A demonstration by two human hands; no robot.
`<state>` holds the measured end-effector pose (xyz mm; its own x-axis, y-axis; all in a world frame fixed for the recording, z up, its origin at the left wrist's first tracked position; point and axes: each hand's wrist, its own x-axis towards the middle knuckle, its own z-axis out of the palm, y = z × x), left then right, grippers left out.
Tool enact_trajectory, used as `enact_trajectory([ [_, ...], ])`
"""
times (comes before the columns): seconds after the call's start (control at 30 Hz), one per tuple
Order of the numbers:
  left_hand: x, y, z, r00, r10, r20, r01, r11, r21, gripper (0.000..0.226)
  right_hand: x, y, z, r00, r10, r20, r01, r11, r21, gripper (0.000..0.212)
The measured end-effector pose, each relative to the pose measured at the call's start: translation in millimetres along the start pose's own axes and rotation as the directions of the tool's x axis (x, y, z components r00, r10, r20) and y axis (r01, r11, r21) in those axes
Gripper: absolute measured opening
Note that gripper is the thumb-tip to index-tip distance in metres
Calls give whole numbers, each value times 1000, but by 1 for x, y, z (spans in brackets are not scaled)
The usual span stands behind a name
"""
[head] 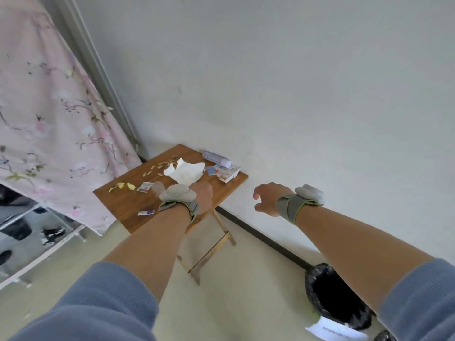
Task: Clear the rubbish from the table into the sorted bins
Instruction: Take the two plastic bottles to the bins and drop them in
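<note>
A lived-in home room: floral curtain (49, 119), folding table (123, 205) (wooden).

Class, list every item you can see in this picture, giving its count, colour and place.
Wooden folding table: one, brown, against the wall.
Crumpled tissue paper: one, white, table middle.
Peanut shells: several, tan, table's far left.
Peel scraps: few, yellow, table's left edge.
Printed packets: several, mixed colours, scattered on table.
Lined rubbish bin: one, black, floor, lower right.
Floral curtain: one, pink, left.
Left hand: one, over table, fingers hidden.
Right hand: one, beside table, fingers loosely curled, empty.
</note>
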<state>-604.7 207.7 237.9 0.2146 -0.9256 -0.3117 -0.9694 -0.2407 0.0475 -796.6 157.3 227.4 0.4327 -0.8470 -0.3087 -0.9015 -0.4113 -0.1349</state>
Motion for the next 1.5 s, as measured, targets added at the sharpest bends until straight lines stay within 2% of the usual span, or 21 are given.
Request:
enact_trajectory([
  [0.1, 5, -32, 6, 999, -32, -6, 31, 999, -43, 32, 17, -28, -5, 999, -43, -7, 43, 999, -29, 44],
  [0.23, 13, -89, 28, 988, -127, 88, 135, 986, -94, 17, 57, -65, 4, 993, -106, 51, 111, 989, -97, 39],
  [0.5, 70, -164, 55, 941, -281, 189, 314, 933, -175, 29, 161, -101, 20, 966, -172, 195, 201, 970, -138, 39],
  [0.7, 171, -202, 60, 908, -365, 208, 410, 876, -255, 36, 282, -113, 24, 947, -189, 258, 231, 962, -144, 34],
  [0.87, 229, -218, 72, 883, -404, 239, 466, 817, -341, 33, 354, -114, 33, 929, -191, 317, 250, 956, -157, 35],
  [0.97, 252, -226, 82, 845, -443, 300, 532, 755, -384, 32, 388, -118, 42, 909, -186, 372, 260, 952, -160, 40],
  [1.1, 276, -243, 99, 786, -497, 368, 617, 666, -419, 33, 416, -123, 57, 904, -203, 377, 262, 959, -111, 45],
  [1.2, 306, -256, 114, 748, -529, 400, 664, 595, -453, 37, 436, -129, 77, 892, -180, 414, 228, 971, -68, 47],
  [1.37, 366, -281, 141, 687, -565, 457, 727, 518, -452, 52, 462, -145, 109, 893, -86, 441, 88, 996, 16, 44],
  [1.5, 402, -293, 157, 625, -537, 566, 776, 354, -522, 51, 476, -162, 132, 897, 34, 441, -87, 991, 100, 60],
])
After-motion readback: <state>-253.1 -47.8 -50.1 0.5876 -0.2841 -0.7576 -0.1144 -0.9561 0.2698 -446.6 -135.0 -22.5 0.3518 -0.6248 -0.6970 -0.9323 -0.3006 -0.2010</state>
